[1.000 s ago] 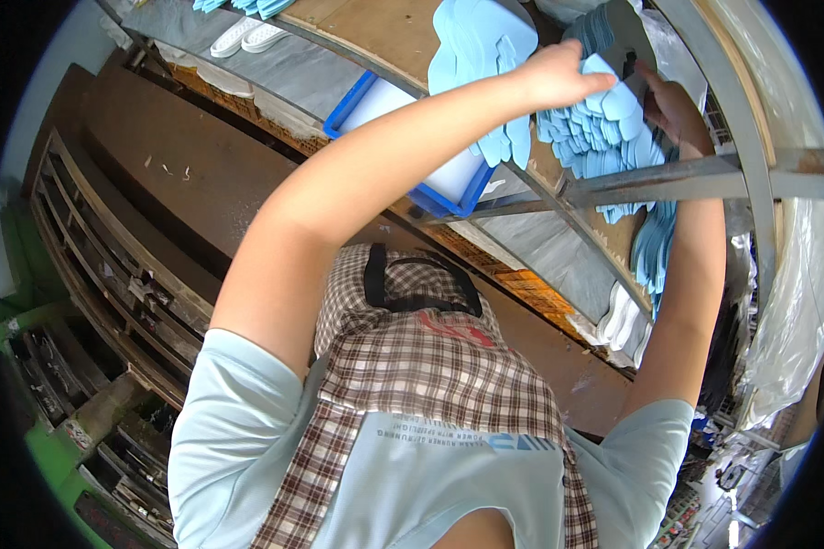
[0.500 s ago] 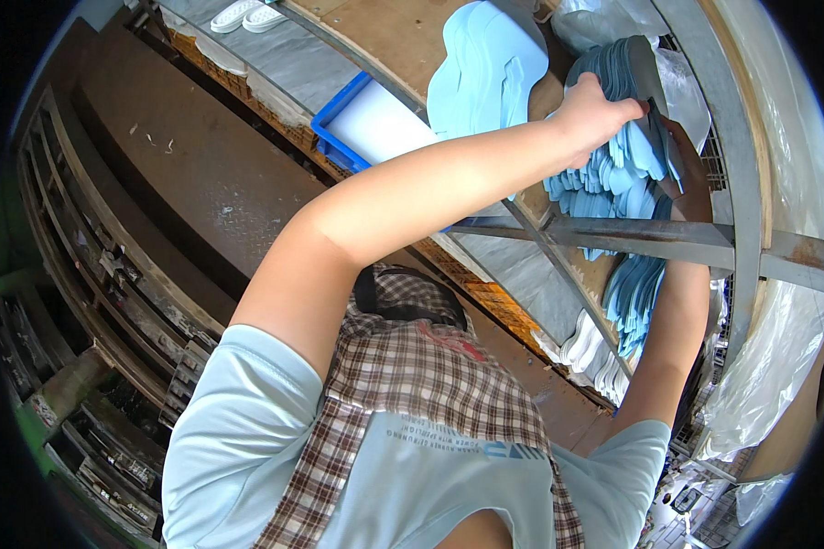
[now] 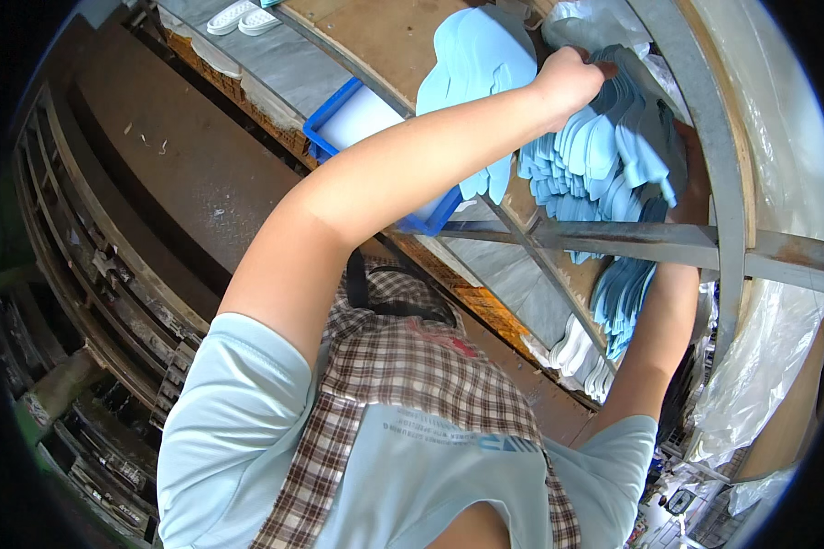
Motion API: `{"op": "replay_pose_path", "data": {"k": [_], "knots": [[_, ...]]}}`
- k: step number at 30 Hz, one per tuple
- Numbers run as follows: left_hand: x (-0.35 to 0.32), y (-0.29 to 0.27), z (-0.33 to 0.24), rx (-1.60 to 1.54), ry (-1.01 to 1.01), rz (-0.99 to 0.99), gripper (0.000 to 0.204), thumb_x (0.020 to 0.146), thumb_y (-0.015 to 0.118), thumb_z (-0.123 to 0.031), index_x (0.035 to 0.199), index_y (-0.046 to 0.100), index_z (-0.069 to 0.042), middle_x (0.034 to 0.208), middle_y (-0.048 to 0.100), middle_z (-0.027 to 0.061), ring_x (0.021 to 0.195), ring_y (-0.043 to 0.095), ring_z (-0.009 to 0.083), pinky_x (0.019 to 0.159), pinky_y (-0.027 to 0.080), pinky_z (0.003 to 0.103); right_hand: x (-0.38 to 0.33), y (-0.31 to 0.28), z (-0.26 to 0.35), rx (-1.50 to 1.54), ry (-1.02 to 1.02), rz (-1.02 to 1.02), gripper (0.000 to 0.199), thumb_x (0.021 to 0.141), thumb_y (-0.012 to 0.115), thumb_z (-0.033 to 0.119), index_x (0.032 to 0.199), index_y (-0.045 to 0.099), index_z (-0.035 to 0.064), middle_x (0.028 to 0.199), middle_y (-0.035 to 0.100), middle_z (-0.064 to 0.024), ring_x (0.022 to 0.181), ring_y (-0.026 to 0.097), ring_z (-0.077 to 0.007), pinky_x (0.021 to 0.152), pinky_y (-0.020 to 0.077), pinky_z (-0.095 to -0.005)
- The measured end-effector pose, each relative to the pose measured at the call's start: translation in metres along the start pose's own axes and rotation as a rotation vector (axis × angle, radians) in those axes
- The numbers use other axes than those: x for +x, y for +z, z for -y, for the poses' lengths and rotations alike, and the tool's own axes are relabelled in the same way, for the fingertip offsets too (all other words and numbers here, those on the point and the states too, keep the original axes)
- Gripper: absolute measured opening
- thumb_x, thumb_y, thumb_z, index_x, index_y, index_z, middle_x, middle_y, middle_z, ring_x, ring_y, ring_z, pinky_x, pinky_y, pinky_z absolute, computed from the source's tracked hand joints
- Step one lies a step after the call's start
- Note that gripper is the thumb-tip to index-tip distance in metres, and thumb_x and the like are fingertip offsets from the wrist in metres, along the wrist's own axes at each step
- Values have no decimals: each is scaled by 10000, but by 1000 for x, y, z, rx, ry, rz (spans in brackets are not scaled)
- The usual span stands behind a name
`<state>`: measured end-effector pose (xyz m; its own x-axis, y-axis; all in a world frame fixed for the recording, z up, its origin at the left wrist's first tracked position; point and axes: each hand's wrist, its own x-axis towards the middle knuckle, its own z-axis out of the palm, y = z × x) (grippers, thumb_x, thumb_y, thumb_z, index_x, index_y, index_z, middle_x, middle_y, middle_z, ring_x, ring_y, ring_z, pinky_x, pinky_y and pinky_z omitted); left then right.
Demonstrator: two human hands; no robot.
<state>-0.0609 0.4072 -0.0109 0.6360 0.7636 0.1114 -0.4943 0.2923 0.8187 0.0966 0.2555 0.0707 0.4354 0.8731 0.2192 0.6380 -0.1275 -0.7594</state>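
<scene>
Near: plaid apron (image 3: 430, 371) over a pale shirt, facing the shelving. Metal crossbar (image 3: 632, 240) runs in front of the right forearm, which reaches up behind it. A lower blue bundle (image 3: 621, 302) shows below the bar.

Farther: the blue sheets (image 3: 600, 137) lie on the shelf beyond the bar, fanned in overlapping layers, a greyish piece along their right side. Hands sit either side, probably to steady a loose pile; layers this thin likely slip if handled from one side only.

Left grip (image 3: 572, 80): fingers curled in, little gap, at the sheets' far end. Whether it pinches any: cannot tell. Right grip (image 3: 691, 169): at their right side, shadowed, fingers partly hidden; opening and hold cannot be told.

Left of these, a second blue stack (image 3: 471, 55) lies apart, presumably to keep piles separate; left forearm crosses in front. Blue tray (image 3: 438, 212), pale inside, lies below that forearm. Far left: white footwear (image 3: 244, 18), paired.
</scene>
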Motion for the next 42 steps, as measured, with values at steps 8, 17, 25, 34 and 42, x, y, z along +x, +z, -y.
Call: {"op": "replay_pose_path", "data": {"k": [8, 17, 25, 34, 42], "knots": [[12, 31, -12, -669, -441, 172, 514, 856, 558, -389, 1154, 507, 27, 991, 579, 181, 961, 561, 277, 902, 434, 413, -4, 11, 19, 16, -28, 63, 471, 857, 555, 260, 1260, 457, 37, 1239, 497, -129, 1125, 490, -232, 959, 386, -344], [-3, 9, -15, -1072, -211, 250, 336, 822, 531, -196, 1063, 542, 38, 997, 615, 177, 918, 592, 317, 866, 463, 446, 16, 5, -2, 747, 182, 248, 474, 850, 596, 293, 1247, 474, 64, 1210, 521, -134, 1147, 477, -248, 980, 385, -386], [-93, -97, -95, -1008, -263, 248, 392, 777, 553, -110, 1123, 487, 63, 1034, 590, 203, 919, 607, 321, 839, 493, 437, -116, 6, -13, 839, 249, -557, 220, 879, 495, 190, 1034, 553, 46, 924, 604, -101, 830, 583, -240, 748, 499, -371], [-187, -175, -136, -461, -287, 172, 580, 700, 601, 77, 1238, 386, 53, 1130, 536, 197, 984, 592, 297, 842, 505, 442, -160, 177, 114, -52, -516, -246, 229, 771, 596, 22, 989, 560, -41, 890, 571, -127, 767, 521, -230, 701, 428, -317], [-202, -200, -151, -319, -366, 279, 651, 683, 610, 77, 1283, 363, 27, 1193, 509, 160, 1096, 530, 273, 912, 461, 414, -92, 255, 206, -11, -325, -115, 576, 774, 645, 95, 1270, 401, -66, 1277, 439, -218, 1134, 452, -336, 969, 348, -381]]}}
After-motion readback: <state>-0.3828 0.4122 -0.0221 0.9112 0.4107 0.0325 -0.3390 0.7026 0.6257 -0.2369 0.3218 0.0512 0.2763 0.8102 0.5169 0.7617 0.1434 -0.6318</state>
